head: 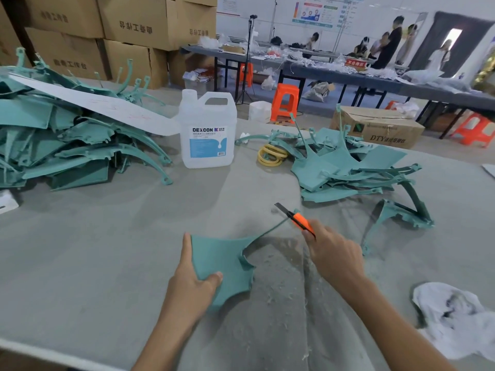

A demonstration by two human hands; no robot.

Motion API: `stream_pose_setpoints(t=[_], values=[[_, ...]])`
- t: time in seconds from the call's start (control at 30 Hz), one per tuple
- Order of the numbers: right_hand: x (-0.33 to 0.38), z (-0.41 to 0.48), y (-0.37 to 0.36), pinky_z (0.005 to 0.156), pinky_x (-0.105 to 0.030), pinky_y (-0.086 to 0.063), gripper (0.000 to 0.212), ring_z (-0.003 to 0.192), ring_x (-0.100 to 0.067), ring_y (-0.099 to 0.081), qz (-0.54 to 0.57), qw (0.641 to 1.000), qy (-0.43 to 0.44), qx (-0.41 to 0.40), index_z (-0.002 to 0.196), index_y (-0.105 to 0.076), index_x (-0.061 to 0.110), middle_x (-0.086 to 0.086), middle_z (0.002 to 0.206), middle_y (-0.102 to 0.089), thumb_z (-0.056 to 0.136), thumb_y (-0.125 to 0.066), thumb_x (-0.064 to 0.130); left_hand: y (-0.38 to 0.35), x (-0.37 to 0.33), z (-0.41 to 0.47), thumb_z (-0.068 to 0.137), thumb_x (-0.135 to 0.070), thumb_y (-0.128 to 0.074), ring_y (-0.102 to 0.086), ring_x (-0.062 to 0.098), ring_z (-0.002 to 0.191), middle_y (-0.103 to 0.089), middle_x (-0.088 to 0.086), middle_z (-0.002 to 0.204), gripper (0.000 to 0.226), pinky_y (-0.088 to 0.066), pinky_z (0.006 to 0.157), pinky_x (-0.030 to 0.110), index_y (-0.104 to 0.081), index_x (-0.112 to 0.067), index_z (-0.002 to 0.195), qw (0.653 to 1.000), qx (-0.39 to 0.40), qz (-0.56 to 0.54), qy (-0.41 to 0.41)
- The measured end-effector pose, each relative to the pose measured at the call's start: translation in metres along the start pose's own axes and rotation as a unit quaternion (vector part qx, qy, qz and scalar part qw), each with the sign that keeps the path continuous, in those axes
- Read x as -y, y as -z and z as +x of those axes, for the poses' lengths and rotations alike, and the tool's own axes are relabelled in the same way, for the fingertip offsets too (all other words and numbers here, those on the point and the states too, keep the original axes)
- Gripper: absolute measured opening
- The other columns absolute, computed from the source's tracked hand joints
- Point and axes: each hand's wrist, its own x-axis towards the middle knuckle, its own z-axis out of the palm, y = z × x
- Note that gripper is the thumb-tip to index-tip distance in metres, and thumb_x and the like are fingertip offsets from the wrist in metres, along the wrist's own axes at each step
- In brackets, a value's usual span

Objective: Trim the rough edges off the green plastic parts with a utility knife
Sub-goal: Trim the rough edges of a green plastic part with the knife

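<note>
the left grip [192, 285] held a flat green part [222, 258] by its left edge, thumb curled on top, fingers along the side and under it. the part was over the middle of the grey desk [107, 250], toward the near edge; whether it rested on the desk or was held just above it could not be told. one thin arm of the part ran up and to the right. the right grip [334, 255] was closed round an orange knife [297, 219], with the dark blade pointing up and left. the blade crossed the far end of that thin arm, but contact was too fine to judge. pale shavings [281, 290] lay on the desk below and beside the part.

a big pile [67, 140] of green parts sat at the far left with a long white strip [93, 103] lying across its top. a smaller heap [342, 167] of the same parts lay at the far right, and a single frame [401, 212] lay just in front of it, apart from the knife. between the two stood a clear jug [207, 132] with a blue and white label, upright. yellow rings [270, 156] lay beside the heap's left edge. a crumpled white rag [455, 319] with dark stains lay at the near right. cardboard boxes [128, 22] were stacked behind the desk on the left, and an orange stool [285, 101] stood on the floor beyond.
</note>
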Motion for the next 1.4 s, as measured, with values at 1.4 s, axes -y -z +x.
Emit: stream_pose_setpoints(t=[1.4], values=[[0.030,-0.043,0.006,0.063,-0.035,-0.052,0.040,0.074,-0.022,-0.066,0.064,0.979,0.156,0.117,0.117,-0.046,0.036,0.008,0.082,-0.063,0.100,-0.026,0.066,0.002,0.004,0.000,0.084,0.011,-0.070,-0.072,0.030,0.101,-0.074,0.001,0.115,0.107,-0.055,0.093,0.057,-0.015,-0.041,0.159,0.981,0.058,-0.172,0.065]])
